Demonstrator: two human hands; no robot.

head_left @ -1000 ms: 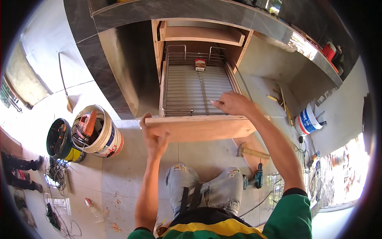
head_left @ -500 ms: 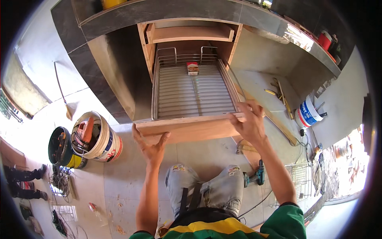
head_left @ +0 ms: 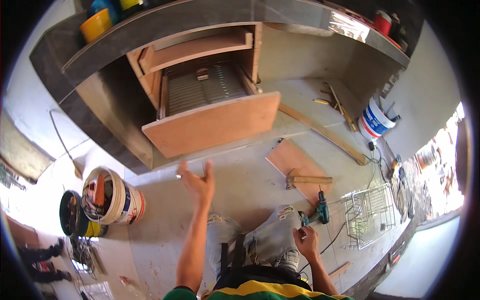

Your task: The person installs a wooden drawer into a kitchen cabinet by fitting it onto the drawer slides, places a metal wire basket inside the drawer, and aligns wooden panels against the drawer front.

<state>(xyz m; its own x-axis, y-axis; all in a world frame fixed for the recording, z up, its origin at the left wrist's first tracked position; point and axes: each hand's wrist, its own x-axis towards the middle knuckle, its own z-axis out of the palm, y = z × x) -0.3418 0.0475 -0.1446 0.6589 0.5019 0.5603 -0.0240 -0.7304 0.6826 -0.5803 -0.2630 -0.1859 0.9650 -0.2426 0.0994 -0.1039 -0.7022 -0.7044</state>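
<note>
A plywood drawer front (head_left: 210,125) stands out from the cabinet (head_left: 142,70), with a wire rack (head_left: 200,92) behind it holding a small red-and-white box (head_left: 202,73). Below the drawer front, my left hand (head_left: 197,185) is in the air, fingers apart and empty, not touching it. My right hand (head_left: 306,242) is down beside my right knee (head_left: 275,225), fingers curled; what they hold, if anything, I cannot make out. Just above it lies a teal drill (head_left: 321,210), near a hammer (head_left: 312,181) on a loose plywood board (head_left: 287,155).
Tool-filled buckets stand left (head_left: 105,195) and right (head_left: 374,120). A long wooden strip (head_left: 325,135), another wire basket (head_left: 367,215) and cables lie on the floor. Another person's legs (head_left: 37,260) show at lower left. Yellow and red containers (head_left: 95,25) (head_left: 381,23) sit on the countertop.
The drawer has slid back into the cabinet, partway. My left hand has released its front edge. My right hand has left the drawer and dropped down beside the drill. The view has shifted.
</note>
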